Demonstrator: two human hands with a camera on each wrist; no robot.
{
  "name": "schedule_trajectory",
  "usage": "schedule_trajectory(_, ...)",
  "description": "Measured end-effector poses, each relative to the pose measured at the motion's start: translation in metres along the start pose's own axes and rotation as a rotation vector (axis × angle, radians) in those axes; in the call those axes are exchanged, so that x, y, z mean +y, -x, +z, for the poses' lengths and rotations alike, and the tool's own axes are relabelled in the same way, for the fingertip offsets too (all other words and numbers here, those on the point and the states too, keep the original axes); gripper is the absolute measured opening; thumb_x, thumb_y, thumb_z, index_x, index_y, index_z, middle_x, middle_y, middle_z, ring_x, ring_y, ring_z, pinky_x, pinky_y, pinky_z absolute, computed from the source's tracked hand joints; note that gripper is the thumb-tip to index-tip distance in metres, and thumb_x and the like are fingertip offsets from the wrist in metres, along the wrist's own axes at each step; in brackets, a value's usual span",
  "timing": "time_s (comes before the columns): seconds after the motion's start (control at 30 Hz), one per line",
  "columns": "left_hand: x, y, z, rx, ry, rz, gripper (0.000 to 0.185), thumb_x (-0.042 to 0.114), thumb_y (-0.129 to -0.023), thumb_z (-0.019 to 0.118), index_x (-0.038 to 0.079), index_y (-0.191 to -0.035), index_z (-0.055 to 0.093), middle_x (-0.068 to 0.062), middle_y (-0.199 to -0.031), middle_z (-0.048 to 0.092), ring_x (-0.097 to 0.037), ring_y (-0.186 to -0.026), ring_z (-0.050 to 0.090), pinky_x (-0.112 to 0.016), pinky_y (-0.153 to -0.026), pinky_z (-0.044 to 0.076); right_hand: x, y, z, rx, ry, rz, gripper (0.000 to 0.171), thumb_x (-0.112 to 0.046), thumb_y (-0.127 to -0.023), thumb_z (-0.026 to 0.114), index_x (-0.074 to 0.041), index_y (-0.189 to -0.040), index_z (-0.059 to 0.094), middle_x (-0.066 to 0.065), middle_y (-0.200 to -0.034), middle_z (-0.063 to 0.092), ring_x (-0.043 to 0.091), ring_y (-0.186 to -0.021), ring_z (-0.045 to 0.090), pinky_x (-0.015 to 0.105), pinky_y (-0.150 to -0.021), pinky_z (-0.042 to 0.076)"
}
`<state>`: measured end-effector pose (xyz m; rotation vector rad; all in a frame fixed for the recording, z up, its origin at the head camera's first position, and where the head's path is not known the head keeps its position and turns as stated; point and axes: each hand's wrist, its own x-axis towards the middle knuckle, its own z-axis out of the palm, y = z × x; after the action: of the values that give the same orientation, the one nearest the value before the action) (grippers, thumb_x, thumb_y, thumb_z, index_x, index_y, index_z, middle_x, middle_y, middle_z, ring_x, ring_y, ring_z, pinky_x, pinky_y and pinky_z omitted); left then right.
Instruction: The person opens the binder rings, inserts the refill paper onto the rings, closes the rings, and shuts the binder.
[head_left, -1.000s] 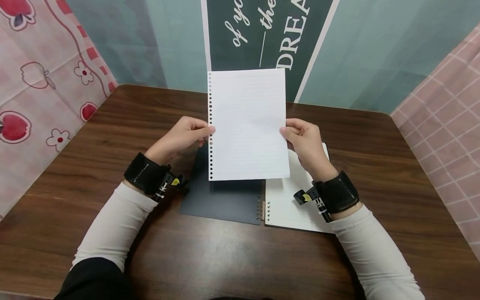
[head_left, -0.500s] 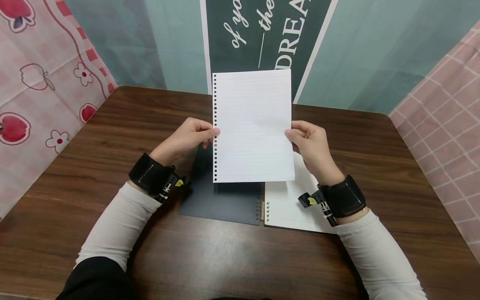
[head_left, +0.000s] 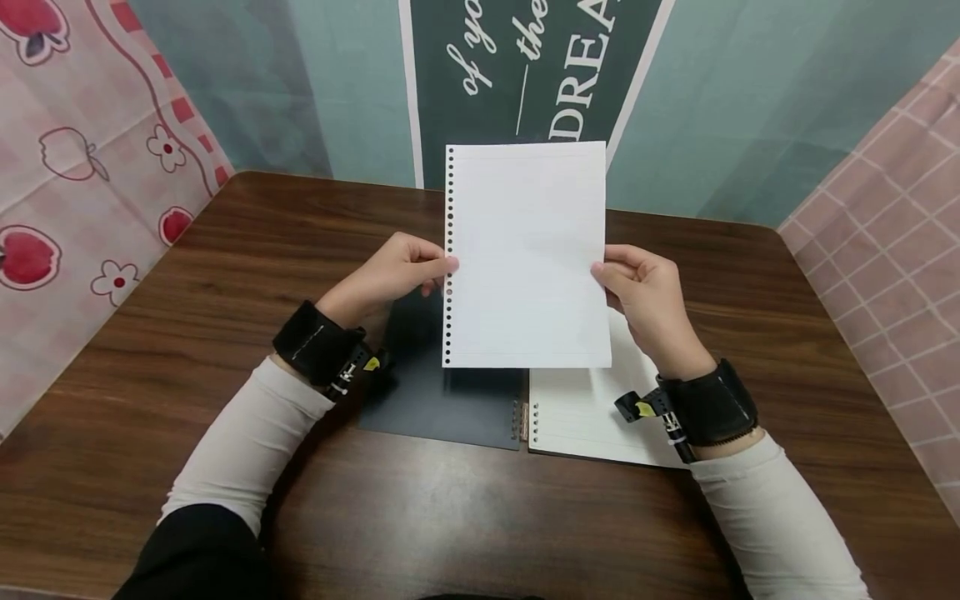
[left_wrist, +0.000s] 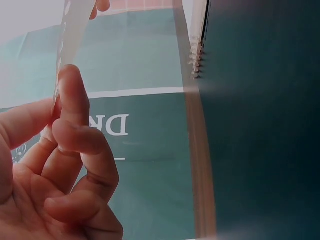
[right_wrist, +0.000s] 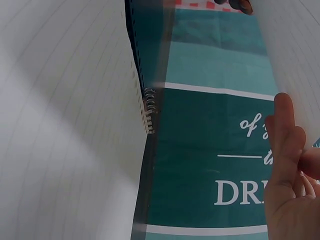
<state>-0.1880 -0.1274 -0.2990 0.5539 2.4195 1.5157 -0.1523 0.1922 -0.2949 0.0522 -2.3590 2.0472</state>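
Across the dark wood-grain desk (head_left: 450,521), the largest thing in sight, lies a spread ring binder (head_left: 446,408), its dark cover on the left and ruled pages (head_left: 581,425) on the right. Above it, held up off the desk and overlapping both halves, is a punched loose-leaf sheet (head_left: 527,258); whether it is one leaf or a thin few cannot be told.

Paper like this should weigh next to nothing and be limp across its face, apt to bow or crease if the two sides are pushed together. It looks dry and smooth, so a light pinch ought to be enough. The plain right margin is probably the sturdier hold; the left one, perforated from top to bottom, would tear more readily if tugged.

Smaller than the sheet, the left hand (head_left: 405,265) and the right hand (head_left: 647,287) flank it at nearly the same level, around mid-height, keeping it close to upright. Each grasps one long edge, thumb on the near face and fingers behind. On the left, the lower fingers curl loosely below the pinch; on the right, the index finger lies fairly straight along the back. Smallest are the holes (head_left: 447,333), partly hidden by the left thumb.
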Motion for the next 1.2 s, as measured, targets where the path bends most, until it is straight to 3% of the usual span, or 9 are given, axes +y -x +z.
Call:
schedule_trajectory(0.1, -0.001, -0.001, 0.003, -0.02, -0.003, 0.01, 0.027, 0.022, -0.1, 0.059, 0.001, -0.09, 0.072, 0.0, -0.069, 0.063, -0.018, -0.065, 0.054, -0.034, -0.07, 0.049, 0.001, 0.002, -0.004, 0.005, -0.006, 0.012, 0.026, -0.009, -0.095, 0.066, -0.001, -0.119, 0.063, -0.013, -0.081, 0.073, 0.003, -0.071, 0.058, 0.015, -0.064, 0.051)
schedule_trajectory(0.33, 0.006, -0.005, 0.012, -0.077, -0.005, 0.058, 0.033, 0.024, -0.101, 0.057, 0.005, -0.077, 0.07, -0.004, -0.067, 0.063, -0.026, -0.064, 0.051, -0.033, -0.07, 0.045, 0.003, 0.008, -0.018, 0.031, -0.022, 0.023, 0.023, -0.009, -0.094, 0.067, -0.006, -0.117, 0.063, -0.013, -0.081, 0.073, 0.003, -0.07, 0.057, 0.014, -0.062, 0.05)
schedule_trajectory(0.5, 0.012, -0.008, 0.021, -0.118, -0.002, 0.083, 0.032, 0.023, -0.101, 0.057, 0.005, -0.077, 0.07, -0.003, -0.067, 0.065, -0.029, -0.065, 0.051, -0.034, -0.067, 0.045, 0.004, 0.014, -0.028, 0.063, -0.016, 0.035, 0.027, -0.011, -0.094, 0.067, -0.004, -0.12, 0.062, -0.014, -0.08, 0.073, 0.002, -0.071, 0.057, 0.015, -0.062, 0.048)
schedule_trajectory(0.67, 0.015, -0.011, 0.029, -0.146, 0.012, 0.091, 0.033, 0.021, -0.101, 0.057, 0.004, -0.075, 0.069, -0.002, -0.066, 0.066, -0.04, -0.07, 0.051, -0.035, -0.064, 0.042, 0.002, 0.019, -0.034, 0.092, 0.009, 0.037, 0.031, -0.015, -0.094, 0.068, -0.003, -0.123, 0.062, -0.014, -0.081, 0.073, 0.003, -0.071, 0.056, 0.016, -0.06, 0.046)
schedule_trajectory(0.8, 0.017, -0.015, 0.035, -0.166, 0.02, 0.101, 0.034, 0.02, -0.101, 0.057, 0.005, -0.073, 0.069, -0.003, -0.067, 0.067, -0.044, -0.072, 0.049, -0.032, -0.063, 0.04, -0.001, 0.022, -0.041, 0.102, -0.002, 0.031, 0.032, -0.017, -0.093, 0.069, -0.003, -0.122, 0.063, -0.013, -0.084, 0.075, 0.002, -0.075, 0.062, 0.015, -0.064, 0.05)
schedule_trajectory(1.07, 0.022, -0.018, 0.041, -0.185, 0.035, 0.096, 0.033, 0.021, -0.101, 0.058, 0.007, -0.073, 0.069, -0.018, -0.073, 0.069, -0.044, -0.072, 0.05, -0.031, -0.062, 0.04, 0.0, 0.027, -0.053, 0.09, -0.012, 0.048, 0.032, -0.017, -0.093, 0.069, -0.006, -0.122, 0.062, -0.012, -0.087, 0.075, 0.002, -0.078, 0.064, 0.015, -0.066, 0.053)
schedule_trajectory(1.2, 0.021, -0.019, 0.044, -0.192, 0.029, 0.088, 0.032, 0.02, -0.101, 0.058, 0.007, -0.074, 0.069, -0.026, -0.079, 0.068, -0.045, -0.073, 0.049, -0.029, -0.062, 0.039, 0.003, 0.029, -0.057, 0.071, -0.078, 0.037, 0.028, -0.011, -0.092, 0.069, -0.006, -0.119, 0.062, -0.009, -0.088, 0.076, 0.002, -0.077, 0.065, 0.015, -0.065, 0.053)
